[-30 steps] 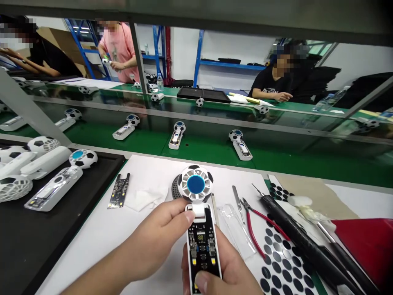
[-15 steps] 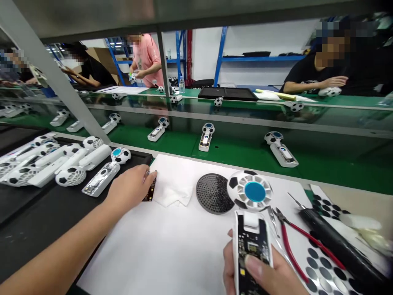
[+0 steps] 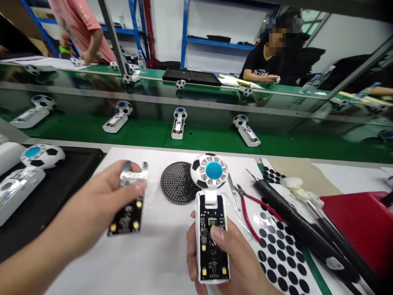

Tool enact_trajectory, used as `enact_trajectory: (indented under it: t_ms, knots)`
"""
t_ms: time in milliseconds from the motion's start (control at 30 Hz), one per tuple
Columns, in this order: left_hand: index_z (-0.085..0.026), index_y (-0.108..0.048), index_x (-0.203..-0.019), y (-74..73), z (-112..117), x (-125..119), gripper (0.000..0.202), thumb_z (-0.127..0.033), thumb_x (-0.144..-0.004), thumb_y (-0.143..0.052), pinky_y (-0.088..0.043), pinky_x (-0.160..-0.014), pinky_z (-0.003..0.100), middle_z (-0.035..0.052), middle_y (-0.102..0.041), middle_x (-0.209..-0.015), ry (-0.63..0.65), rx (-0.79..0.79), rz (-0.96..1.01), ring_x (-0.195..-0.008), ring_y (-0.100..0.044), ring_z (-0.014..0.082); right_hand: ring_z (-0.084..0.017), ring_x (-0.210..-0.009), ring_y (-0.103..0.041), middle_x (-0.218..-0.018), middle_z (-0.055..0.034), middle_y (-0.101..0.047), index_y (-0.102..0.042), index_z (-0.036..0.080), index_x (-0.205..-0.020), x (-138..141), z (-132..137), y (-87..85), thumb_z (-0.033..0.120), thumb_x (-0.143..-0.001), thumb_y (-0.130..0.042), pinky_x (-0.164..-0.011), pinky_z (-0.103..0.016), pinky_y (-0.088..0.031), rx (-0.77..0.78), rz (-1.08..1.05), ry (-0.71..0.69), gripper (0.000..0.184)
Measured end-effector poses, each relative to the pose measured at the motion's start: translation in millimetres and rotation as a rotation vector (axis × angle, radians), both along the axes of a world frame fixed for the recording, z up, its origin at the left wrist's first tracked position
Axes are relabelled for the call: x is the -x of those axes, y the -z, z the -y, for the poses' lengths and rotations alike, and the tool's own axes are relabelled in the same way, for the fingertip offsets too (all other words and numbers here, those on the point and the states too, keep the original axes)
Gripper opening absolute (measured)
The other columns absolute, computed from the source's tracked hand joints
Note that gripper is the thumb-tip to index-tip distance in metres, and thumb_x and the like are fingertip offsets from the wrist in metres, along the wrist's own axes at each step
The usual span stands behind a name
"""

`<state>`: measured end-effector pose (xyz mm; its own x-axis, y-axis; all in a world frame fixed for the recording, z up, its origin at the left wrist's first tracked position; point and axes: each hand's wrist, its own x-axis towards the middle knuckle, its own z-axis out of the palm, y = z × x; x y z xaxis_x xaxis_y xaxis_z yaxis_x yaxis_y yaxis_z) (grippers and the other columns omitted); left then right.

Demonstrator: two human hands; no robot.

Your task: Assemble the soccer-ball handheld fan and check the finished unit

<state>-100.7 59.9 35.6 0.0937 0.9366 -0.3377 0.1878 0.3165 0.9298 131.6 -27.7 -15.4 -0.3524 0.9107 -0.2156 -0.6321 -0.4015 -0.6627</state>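
My left hand (image 3: pixel 92 196) pinches a black circuit board (image 3: pixel 125 219) between thumb and fingers, raised over the white paper. Yellow-white LEDs dot the board, and a shiny silver or clear piece sits at its upper end. My right hand (image 3: pixel 242 254) grips a white handheld fan (image 3: pixel 197 229) by its handle. The fan's football-patterned head has a blue disc in the middle and points away from me. Set into the open handle is another black circuit board (image 3: pixel 213 256), with my right thumb resting on it. A round dark perforated mat (image 3: pixel 175 184) lies beside the fan head.
Red-handled cutters (image 3: pixel 250 217), tweezers (image 3: pixel 233 190), a black electric screwdriver (image 3: pixel 294 217) and a sheet of black round stickers (image 3: pixel 276 246) lie at right. Beyond runs a green conveyor (image 3: pixel 147 135) carrying several fans. A black tray (image 3: pixel 76 172) with fans stands left. People work opposite.
My left hand has lifted the circuit board from beside the tray and brought it nearer. My right hand still holds the fan. The view has swung to the right.
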Motion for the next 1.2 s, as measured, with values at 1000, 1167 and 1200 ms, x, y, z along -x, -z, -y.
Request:
enact_trajectory:
  t_ms: [1000, 1167, 1200]
  knots:
    - [-0.026, -0.056, -0.094, 38.2, 41.7, -63.4, 0.031, -0.052, -0.086, -0.072, -0.053, -0.059, 0.028, -0.0021, -0.066, -0.067, 0.05, 0.38, 0.559, -0.061, -0.065, 0.0169, -0.017, -0.061, -0.071, -0.085, -0.0091, -0.073, -0.062, 0.016, -0.119, -4.8, 0.5, 8.3, 0.051, -0.091, -0.069, -0.054, -0.023, -0.054, 0.329, 0.004, -0.06, 0.046]
    - [-0.024, -0.057, -0.096, 37.2, 40.9, -63.8, 0.03, -0.047, -0.085, -0.074, -0.056, -0.055, 0.029, -0.0003, -0.07, -0.066, 0.028, 0.392, 0.6, -0.057, -0.067, 0.0177, -0.016, -0.058, -0.068, -0.079, -0.0066, -0.072, -0.068, 0.019, -0.109, 0.9, -0.1, -6.0, 0.044, -0.083, -0.078, -0.054, -0.024, -0.053, 0.389, 0.027, 0.064, 0.038]
    - [-0.023, -0.058, -0.094, 36.7, 40.9, -63.7, 0.029, -0.045, -0.085, -0.075, -0.056, -0.054, 0.027, -0.0006, -0.07, -0.066, 0.025, 0.388, 0.603, -0.055, -0.066, 0.0162, -0.018, -0.06, -0.068, -0.08, -0.0067, -0.071, -0.068, 0.02, -0.112, 0.6, -0.1, -8.7, 0.043, -0.079, -0.082, -0.055, -0.027, -0.054, 0.423, 0.051, 0.054, 0.043]
